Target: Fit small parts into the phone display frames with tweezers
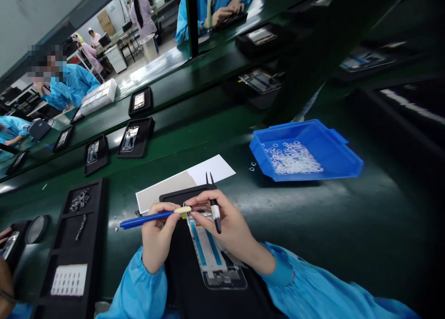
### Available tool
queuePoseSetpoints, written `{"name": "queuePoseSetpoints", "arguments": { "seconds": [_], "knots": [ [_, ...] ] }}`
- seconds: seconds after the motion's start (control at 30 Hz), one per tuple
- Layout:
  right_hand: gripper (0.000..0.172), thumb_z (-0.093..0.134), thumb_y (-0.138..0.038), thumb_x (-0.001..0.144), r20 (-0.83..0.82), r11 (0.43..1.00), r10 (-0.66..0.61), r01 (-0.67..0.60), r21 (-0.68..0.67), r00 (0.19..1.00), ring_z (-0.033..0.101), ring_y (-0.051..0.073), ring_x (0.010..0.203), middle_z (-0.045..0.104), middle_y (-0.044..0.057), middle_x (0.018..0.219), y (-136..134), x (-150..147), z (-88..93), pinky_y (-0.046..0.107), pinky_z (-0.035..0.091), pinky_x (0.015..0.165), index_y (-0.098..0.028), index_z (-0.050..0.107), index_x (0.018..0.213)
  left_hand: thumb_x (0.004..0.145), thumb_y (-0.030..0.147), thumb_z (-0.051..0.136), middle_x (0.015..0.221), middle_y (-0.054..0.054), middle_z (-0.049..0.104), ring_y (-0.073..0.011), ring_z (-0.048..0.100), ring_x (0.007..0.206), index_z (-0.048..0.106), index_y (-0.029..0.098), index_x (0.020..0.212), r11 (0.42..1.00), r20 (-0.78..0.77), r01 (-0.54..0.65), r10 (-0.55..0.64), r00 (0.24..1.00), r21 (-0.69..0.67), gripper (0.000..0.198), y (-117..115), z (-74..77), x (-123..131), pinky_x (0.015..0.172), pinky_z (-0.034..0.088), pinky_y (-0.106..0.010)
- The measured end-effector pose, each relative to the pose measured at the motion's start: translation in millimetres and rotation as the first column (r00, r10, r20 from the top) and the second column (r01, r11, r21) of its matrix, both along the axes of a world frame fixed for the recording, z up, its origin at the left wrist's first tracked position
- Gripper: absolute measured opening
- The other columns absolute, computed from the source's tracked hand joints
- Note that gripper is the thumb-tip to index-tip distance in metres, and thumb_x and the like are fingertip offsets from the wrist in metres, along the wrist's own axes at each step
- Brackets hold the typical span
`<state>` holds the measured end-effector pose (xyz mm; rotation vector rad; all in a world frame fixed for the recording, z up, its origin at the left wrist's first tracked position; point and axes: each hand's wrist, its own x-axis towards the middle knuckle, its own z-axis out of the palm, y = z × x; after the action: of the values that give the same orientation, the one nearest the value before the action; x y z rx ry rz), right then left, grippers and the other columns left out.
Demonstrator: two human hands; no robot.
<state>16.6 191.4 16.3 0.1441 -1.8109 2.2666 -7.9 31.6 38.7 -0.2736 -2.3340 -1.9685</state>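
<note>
My left hand (158,235) is closed round a blue stick tool with a pale tip (149,219), which lies level and points right. The pale tip touches the top edge of an open phone frame (212,258) lying in a black tray (184,196) in front of me. My right hand (227,224) is closed on black tweezers (212,196) whose points stick up away from me, while its fingertips press on the phone's top edge beside the pale tip. Both wrists wear light blue sleeves.
A blue bin (306,152) of small clear parts stands at the right. A black parts tray (74,245) with small pieces and a white sheet lies at the left. White paper (208,168) lies under the tray. Phones in black trays (134,138) line the green conveyor; other workers sit beyond.
</note>
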Motion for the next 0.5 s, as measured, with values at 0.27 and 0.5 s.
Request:
{"name": "queuePoseSetpoints", "arguments": {
  "seconds": [0.27, 0.5],
  "knots": [
    [0.020, 0.065, -0.030, 0.088, 0.037, 0.990, 0.140, -0.139, -0.035, 0.989, 0.070, 0.022, 0.089, 0.070, 0.006, 0.093, 5.0, -3.2, -2.0, 0.038, 0.060, 0.084, -0.023, 0.054, 0.102, 0.075, 0.042, 0.078, 0.083, -0.005, 0.077, -0.0218, 0.075, 0.075, 0.045, 0.022, 0.087, 0.991, 0.176, -0.003, -0.021, 0.984, 0.137, 0.040, -3.0, 4.4, 1.0, 0.071, 0.062, -0.034],
    [0.019, 0.066, -0.025, 0.087, -0.006, 0.993, 0.115, -0.115, 0.015, 0.993, 0.068, 0.018, 0.083, 0.067, 0.003, 0.088, 6.6, -3.0, -4.2, 0.033, 0.059, 0.078, -0.023, 0.054, 0.103, 0.076, 0.043, 0.077, 0.083, -0.005, 0.077, -0.0191, 0.074, 0.070, 0.044, 0.022, 0.087, 0.988, 0.187, 0.015, -0.044, 0.981, 0.153, 0.041, -7.9, 3.5, 2.6, 0.070, 0.060, -0.032]
  ]
}}
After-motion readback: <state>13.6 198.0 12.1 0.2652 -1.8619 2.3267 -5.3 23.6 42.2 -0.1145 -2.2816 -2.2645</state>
